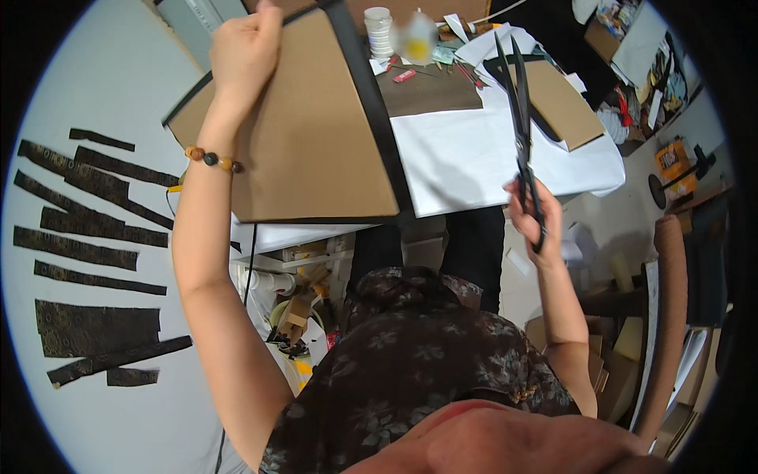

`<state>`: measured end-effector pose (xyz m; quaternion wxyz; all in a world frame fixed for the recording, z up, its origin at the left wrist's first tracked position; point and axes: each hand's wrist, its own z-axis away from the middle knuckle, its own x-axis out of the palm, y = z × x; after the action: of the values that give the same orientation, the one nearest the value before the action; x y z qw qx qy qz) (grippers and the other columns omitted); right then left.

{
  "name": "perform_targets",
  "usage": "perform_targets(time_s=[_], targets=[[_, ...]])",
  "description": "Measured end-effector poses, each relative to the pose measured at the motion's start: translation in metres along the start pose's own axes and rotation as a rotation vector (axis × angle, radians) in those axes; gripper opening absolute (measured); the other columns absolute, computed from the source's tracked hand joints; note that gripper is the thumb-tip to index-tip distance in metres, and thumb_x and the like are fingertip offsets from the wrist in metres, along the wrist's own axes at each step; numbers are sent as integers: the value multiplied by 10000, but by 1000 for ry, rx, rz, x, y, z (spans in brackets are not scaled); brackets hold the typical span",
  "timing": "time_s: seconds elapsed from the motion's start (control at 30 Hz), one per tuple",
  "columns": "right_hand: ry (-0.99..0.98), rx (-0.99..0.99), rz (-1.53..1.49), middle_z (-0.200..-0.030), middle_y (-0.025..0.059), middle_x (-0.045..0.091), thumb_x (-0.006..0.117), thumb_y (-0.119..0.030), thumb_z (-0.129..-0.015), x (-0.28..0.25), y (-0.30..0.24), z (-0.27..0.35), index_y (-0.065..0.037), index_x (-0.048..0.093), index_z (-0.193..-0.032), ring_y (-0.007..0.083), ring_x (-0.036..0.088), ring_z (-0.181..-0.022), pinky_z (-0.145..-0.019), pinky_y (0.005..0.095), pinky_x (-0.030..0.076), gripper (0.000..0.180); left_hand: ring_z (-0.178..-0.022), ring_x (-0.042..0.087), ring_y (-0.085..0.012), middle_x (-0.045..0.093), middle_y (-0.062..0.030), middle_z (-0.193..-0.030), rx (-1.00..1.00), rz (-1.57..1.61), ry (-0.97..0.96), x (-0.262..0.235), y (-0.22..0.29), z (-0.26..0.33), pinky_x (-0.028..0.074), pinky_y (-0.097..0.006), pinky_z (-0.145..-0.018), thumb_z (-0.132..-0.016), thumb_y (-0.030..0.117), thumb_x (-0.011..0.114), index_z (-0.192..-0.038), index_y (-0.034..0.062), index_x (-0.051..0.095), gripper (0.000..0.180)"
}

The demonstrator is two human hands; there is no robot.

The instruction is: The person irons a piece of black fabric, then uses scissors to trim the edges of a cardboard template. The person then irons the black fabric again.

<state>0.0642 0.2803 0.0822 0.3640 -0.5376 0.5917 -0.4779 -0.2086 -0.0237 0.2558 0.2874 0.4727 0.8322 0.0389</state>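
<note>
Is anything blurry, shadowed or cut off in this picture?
Head view: the pale container at the top is blurred, while the scissors look fairly sharp; soft shadows fall across the white paper; the lens's round rim blacks out the corners.

Small craft workshop, by the look of it; can't rule out a room in a home. Evidence: white-covered work table (450,146) with long black scissors (521,138) in use, a big brown board (308,134) with black edging, and a smaller brown board (562,103) far right. Tub (379,33) and loose scraps at the far edge. Dark patterned strips (75,248) laid out on a white surface (95,430), left. Open carton (295,314) among clutter under the table. Long brown roll (669,316) and stacked cardboard, near right.
</note>
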Motion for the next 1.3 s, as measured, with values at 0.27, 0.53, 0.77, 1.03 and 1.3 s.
perform_targets(time_s=[0.27,0.53,0.77,1.03,1.3], targets=[[124,-190,-436,-1216,227,634,773,-51,-798,75,21,-43,-79,440,-1064,39,531,-676,-635,186,456,427,-514,448,-161,521,-84,-544,-225,3,349,-7,-28,-27,394,-380,-507,-955,231,469,-598,-64,498,464],[288,-278,-591,-788,-16,510,814,-81,-805,109,-23,-109,-93,460,-976,63,511,-624,-555,225,411,393,-722,590,-225,637,-131,-789,-202,575,885,-35,42,-17,499,-399,-659,-965,209,435,-764,-37,610,362],[162,-733,-476,-824,-36,540,778,-47,-811,46,-54,-187,-34,583,-1043,51,525,-754,-733,212,455,303,-979,588,-247,655,-173,-1023,-164,1370,-440,-20,0,115,428,-393,-959,-960,222,446,-983,-25,627,308],[-265,-648,-227,-803,-49,528,836,-107,-762,84,-78,-199,-67,574,-1038,48,536,-782,-758,224,486,382,-1065,590,-177,665,-84,-1140,202,931,-222,32,121,19,431,-283,-940,-1058,288,389,-984,5,707,432],[43,-609,-249,-926,43,658,800,-139,-826,115,-76,-197,-78,467,-921,78,606,-791,-688,215,494,352,-516,496,-136,526,-47,-519,117,1233,152,41,115,18,459,-309,-588,-1043,242,445,-553,35,476,533]])
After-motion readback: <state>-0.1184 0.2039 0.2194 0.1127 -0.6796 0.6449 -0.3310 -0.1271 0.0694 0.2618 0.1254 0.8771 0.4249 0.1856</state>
